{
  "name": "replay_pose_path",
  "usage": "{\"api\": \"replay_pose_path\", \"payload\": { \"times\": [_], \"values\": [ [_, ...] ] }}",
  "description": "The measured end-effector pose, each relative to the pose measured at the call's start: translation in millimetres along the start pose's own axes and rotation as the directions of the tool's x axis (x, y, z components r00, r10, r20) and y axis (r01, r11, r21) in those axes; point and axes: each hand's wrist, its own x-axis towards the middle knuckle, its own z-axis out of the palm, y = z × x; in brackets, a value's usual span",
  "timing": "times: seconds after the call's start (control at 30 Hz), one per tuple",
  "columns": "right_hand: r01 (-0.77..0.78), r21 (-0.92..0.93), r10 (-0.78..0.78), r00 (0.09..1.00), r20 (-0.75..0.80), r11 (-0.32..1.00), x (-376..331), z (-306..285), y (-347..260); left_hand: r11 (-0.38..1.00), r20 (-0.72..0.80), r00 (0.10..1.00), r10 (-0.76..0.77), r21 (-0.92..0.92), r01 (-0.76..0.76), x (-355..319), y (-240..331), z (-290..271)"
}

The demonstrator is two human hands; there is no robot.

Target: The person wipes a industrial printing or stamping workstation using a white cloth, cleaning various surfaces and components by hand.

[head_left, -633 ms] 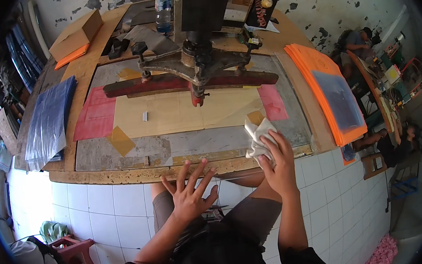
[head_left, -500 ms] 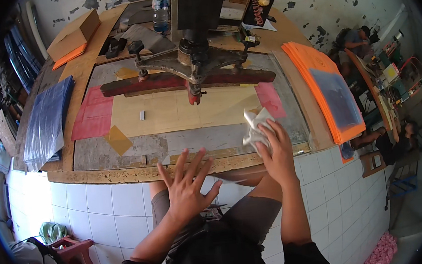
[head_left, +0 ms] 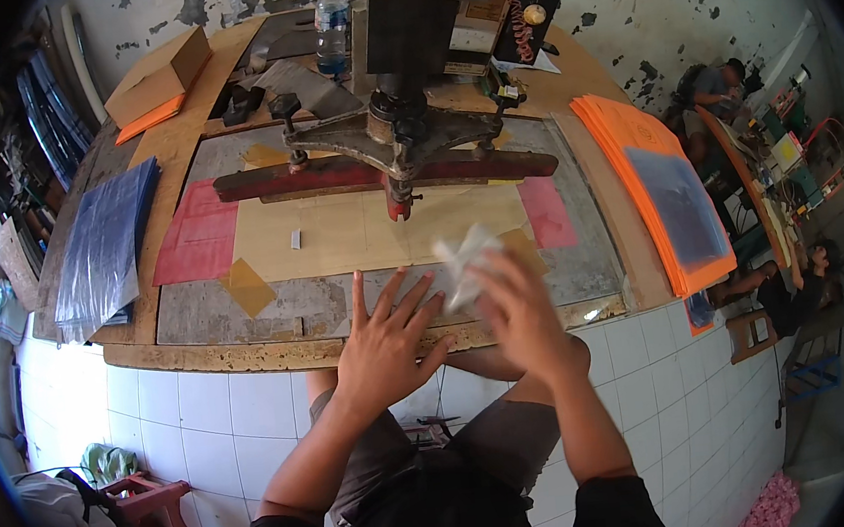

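Note:
A crumpled whitish cloth or paper is pinched in my right hand, blurred by motion over the front of the grey metal plate. My left hand lies at the wooden front edge of the bench, fingers spread, its fingertips close to the near edge of a pale yellow sheet. Red film borders the sheet's left end and pink film its right end. A small white piece lies on the sheet. Above hangs a press head with a red bar.
Orange folders are stacked at the bench's right side. Blue clear plastic sheets lie at the left, a cardboard box behind them. A water bottle stands at the back. Two people sit off to the right.
My right hand has moved left with the crumpled cloth or paper. My left hand has gone forward and slightly right, onto the bench edge. The view has shifted slightly.

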Motion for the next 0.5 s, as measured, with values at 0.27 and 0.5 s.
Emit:
{"api": "replay_pose_path", "payload": {
  "times": [0.27,0.5],
  "values": [
    [-0.241,-0.111,0.222,0.962,-0.156,0.964,-29,-44,72,0.999,0.028,0.999,-0.027,-0.022,0.027,7,5,-7],
    [-0.009,-0.040,0.009,1.000,-0.003,0.999,-47,-18,-17,1.000,0.058,0.998,-0.014,-0.019,0.016,9,4,-3]
  ]
}}
